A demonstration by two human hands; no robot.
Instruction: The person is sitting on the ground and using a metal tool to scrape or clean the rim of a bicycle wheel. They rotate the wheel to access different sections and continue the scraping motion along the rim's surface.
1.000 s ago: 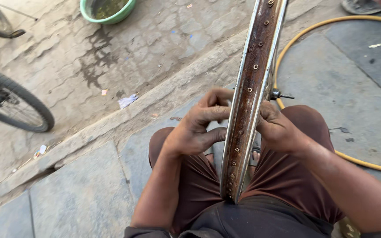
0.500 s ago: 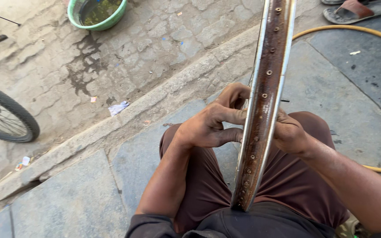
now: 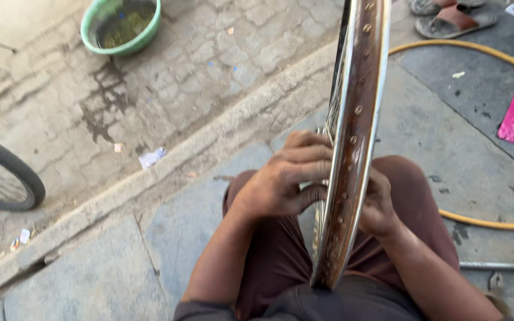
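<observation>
The rusty brown bare metal bicycle rim (image 3: 352, 148) stays upright between the seated person's knees, nearer the camera than a moment ago, left hand (image 3: 284, 181) curled closed against its side, right hand (image 3: 379, 205) half-hidden behind it, grip unclear.

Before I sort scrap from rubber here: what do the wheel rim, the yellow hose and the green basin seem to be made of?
Wheel rim: likely steel, shiny edges, brown rusty inner channel with spoke holes.
Yellow hose: looks like flexible plastic or rubber, since it curves smoothly on the ground.
Green basin: probably plastic, uniform matte green, dirty inside.
</observation>
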